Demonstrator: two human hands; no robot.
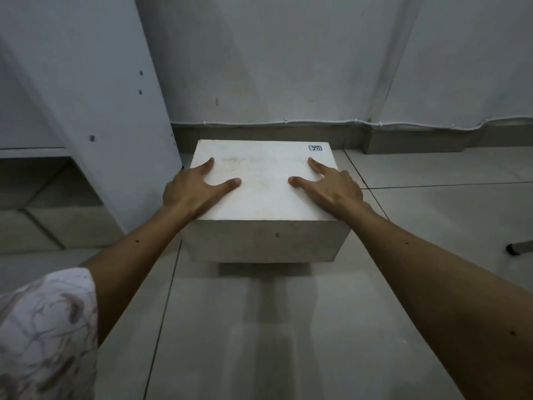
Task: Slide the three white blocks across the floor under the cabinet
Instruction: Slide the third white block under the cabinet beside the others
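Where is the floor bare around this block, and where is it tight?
Bare tiled floor lies right of the white block, and between block and camera. It is tight on the left, where the left hand sits close to the cabinet side panel. The right hand has room.

You've got an off-white, faintly smudged square block (265, 186) with a small blue-edged sticker (315, 148), pale grey glossy floor tiles (432, 220) with dark grout, a grey-white cabinet panel (95, 82), and a white marbled brown-veined sleeve (46, 336).

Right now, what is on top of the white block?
Both hands rest on the block: left hand, right hand. A small sticker sits at its far right corner. Their outer fingers are hidden over the edges.
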